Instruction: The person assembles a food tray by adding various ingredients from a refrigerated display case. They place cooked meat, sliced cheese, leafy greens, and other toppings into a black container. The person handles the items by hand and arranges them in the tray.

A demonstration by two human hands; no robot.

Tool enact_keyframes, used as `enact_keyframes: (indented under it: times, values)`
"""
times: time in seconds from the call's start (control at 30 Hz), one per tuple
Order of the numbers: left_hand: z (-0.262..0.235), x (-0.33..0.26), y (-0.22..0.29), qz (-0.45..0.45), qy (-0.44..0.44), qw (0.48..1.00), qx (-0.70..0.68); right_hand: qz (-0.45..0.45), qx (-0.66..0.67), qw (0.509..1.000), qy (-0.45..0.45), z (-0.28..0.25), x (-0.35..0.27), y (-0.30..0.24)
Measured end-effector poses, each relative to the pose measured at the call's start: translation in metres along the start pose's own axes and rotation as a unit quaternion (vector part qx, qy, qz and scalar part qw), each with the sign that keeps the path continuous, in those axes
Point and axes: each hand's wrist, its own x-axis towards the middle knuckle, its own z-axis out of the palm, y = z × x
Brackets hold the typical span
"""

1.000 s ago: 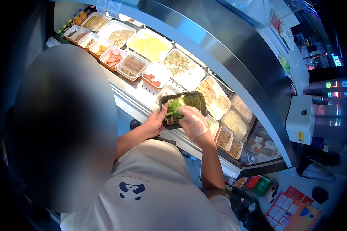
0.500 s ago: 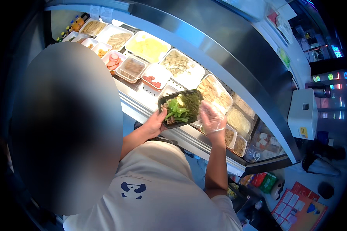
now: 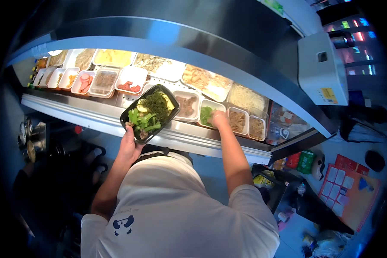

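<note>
My left hand (image 3: 130, 147) grips the lower left corner of a black plastic food tray (image 3: 162, 125), which is tilted above the counter's front ledge. In it lie bright green vegetable pieces (image 3: 147, 123), a dark green stringy heap (image 3: 154, 103) and pale yellow slices (image 3: 169, 101). Away to the right, my right hand (image 3: 219, 120) reaches down into a white container holding green leaves (image 3: 206, 114). Its fingers are hidden by the hand and the leaves, so their grip does not show.
A lit display case (image 3: 86, 121) holds several white containers: pink slices (image 3: 85, 81), red pieces (image 3: 131, 87), brown food (image 3: 187, 104) and pale shreds (image 3: 246, 99). Its curved metal hood (image 3: 228, 51) arches overhead. A white box (image 3: 321, 69) stands at the right; a red-bordered sheet (image 3: 350, 193) lies lower right.
My left hand has carried the black tray leftward. My right hand has moved from beside the tray to the container of leaves. The large blurred shape at the left is out of view.
</note>
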Motion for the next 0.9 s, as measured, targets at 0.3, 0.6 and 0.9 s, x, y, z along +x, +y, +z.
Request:
enact_keyframes:
  times: [0.3, 0.6, 0.9]
  values:
    - [0.006, -0.01, -0.01, -0.006, 0.017, 1.0, -0.003, -0.086, -0.056, 0.992, 0.068, 0.012, 0.006, -0.001]
    - [0.002, -0.001, -0.018, -0.02, 0.016, 1.0, -0.003, -0.057, 0.024, 0.986, 0.153, 0.0, -0.019, 0.005]
    - [0.01, 0.01, -0.01, -0.035, 0.004, 0.999, 0.026, 0.028, 0.078, 0.976, 0.201, 0.029, -0.011, 0.0]
